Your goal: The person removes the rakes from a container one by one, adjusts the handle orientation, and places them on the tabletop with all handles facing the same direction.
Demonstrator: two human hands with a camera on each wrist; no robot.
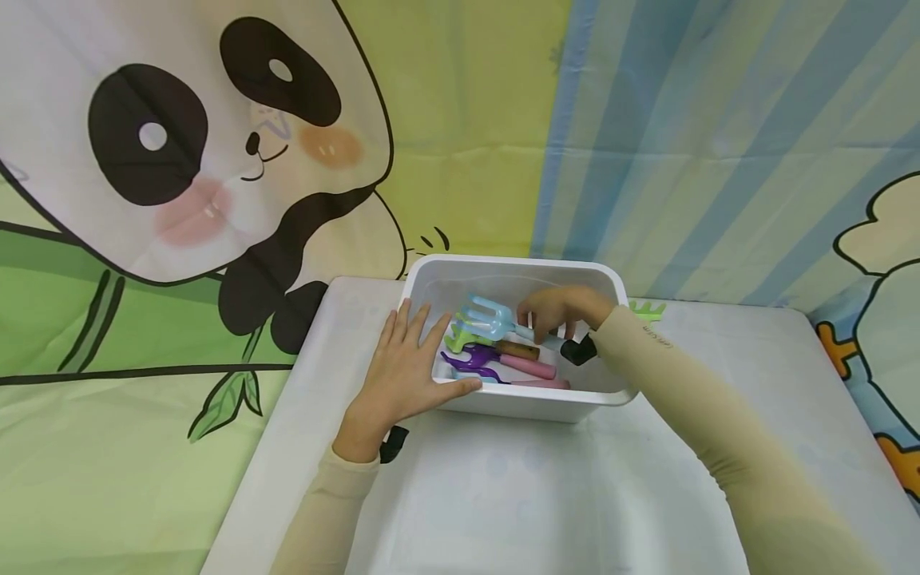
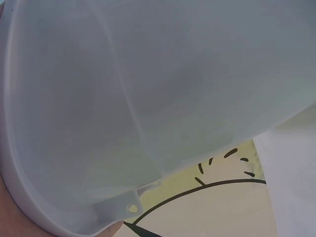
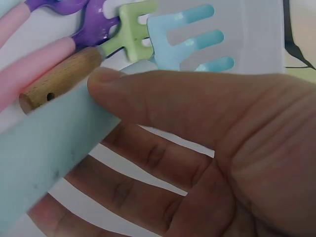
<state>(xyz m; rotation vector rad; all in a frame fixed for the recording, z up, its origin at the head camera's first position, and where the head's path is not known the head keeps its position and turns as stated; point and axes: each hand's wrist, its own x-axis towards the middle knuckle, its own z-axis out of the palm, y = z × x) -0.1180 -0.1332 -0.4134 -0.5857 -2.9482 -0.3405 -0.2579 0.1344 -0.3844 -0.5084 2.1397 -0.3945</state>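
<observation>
Inside the white plastic bin (image 1: 510, 406), my right hand (image 1: 557, 310) pinches the handle of a light blue toy hand fork (image 1: 492, 319). In the right wrist view the thumb lies along the handle, and the fork's tines (image 3: 197, 42) point away from the palm. My left hand (image 1: 406, 371) rests on the bin's left front corner with its fingers spread. Below the fork lie a green fork (image 1: 458, 341) with a wooden handle (image 3: 64, 76) and purple tools (image 1: 480, 356) with pink handles (image 1: 528, 366). Only the bin's outer wall (image 2: 148, 98) and a bit of skin show in the left wrist view.
The bin stands on a white-covered table (image 1: 503, 495) near a hanging cloth backdrop (image 1: 467, 120) with a panda print. A green toothed piece (image 1: 649, 311) shows behind the bin's right side, partly hidden by the right sleeve (image 1: 668, 375).
</observation>
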